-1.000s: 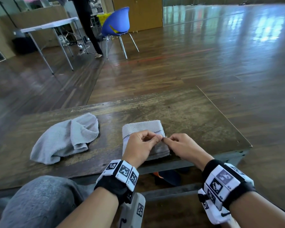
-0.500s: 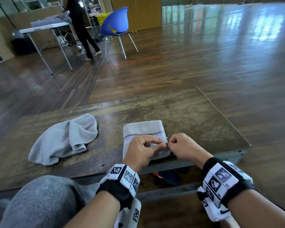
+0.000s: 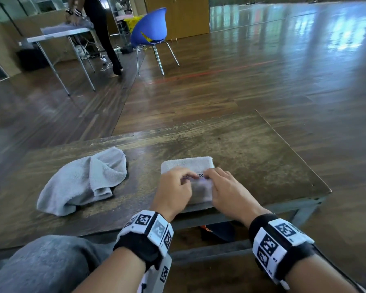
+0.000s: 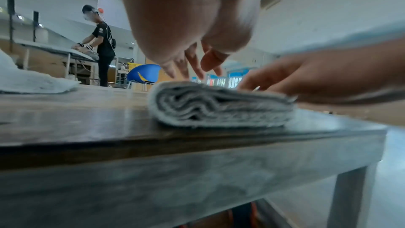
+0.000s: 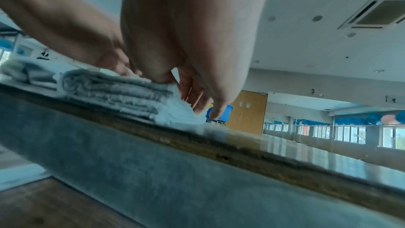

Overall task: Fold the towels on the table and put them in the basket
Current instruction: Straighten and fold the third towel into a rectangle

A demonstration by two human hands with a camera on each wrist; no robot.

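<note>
A folded white towel (image 3: pixel 187 163) with a chequered stripe lies near the front edge of the wooden table (image 3: pixel 251 157). Both my hands lie on top of it, side by side. My left hand (image 3: pixel 175 187) covers its left half, fingers stretched forward over the stacked layers of the folded towel (image 4: pixel 219 108). My right hand (image 3: pixel 226 187) presses its right half; the thumb rests on top and the fingers reach past the right edge of the folded towel (image 5: pixel 114 91). A second grey towel (image 3: pixel 82 180) lies crumpled to the left, untouched.
My grey-clad knee (image 3: pixel 40 263) is at the lower left. A dark and orange object (image 3: pixel 218 231) sits under the table. Far back, a person (image 3: pixel 99 28) stands at a white table, beside a blue chair (image 3: pixel 150 30) and a yellow basket (image 3: pixel 133 23).
Both hands let go of the pinched near edge and slid forward flat onto the folded towel. The person at the back stepped up to the far table.
</note>
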